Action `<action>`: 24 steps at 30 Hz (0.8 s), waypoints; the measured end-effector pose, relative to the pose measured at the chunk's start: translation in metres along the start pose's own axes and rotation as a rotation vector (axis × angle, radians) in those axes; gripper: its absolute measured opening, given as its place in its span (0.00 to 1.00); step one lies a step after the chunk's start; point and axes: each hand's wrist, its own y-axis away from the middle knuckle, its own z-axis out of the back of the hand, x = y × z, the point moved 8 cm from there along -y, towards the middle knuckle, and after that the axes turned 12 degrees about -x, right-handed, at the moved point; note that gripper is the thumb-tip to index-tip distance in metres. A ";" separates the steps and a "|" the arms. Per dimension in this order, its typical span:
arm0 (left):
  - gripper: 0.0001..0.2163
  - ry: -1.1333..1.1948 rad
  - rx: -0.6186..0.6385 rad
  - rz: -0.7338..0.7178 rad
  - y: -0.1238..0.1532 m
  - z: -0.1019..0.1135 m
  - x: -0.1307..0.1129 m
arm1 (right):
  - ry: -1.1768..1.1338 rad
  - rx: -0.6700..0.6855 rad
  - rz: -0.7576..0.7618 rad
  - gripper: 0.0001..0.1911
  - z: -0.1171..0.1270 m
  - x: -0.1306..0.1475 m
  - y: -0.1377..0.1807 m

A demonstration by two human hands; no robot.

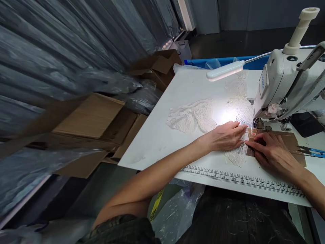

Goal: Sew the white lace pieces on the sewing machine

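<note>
White lace fabric (240,110) lies in a strip on the sewing table, running alongside the sewing machine's needle area (256,123). My left hand (228,135) rests flat on this strip, palm down, with its fingers stretched toward the needle. Close by on the right, my right hand (273,150) has bent fingers, and a fingertip meets the lace edge beside a brown cardboard piece (291,144). The underside of the right hand's grip is hidden. Another crumpled lace piece (191,117) sits left of the left hand.
A lit lamp (225,70) on a bendable neck hangs over the table. Blue-handled thread snips (313,151) and a dark flat object (307,123) lie right. A printed ruler (238,179) follows the front edge. Open cardboard boxes (88,115) stand left.
</note>
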 end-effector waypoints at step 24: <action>0.22 0.017 0.011 0.188 -0.022 -0.001 0.012 | 0.037 -0.058 -0.111 0.18 -0.001 -0.022 0.005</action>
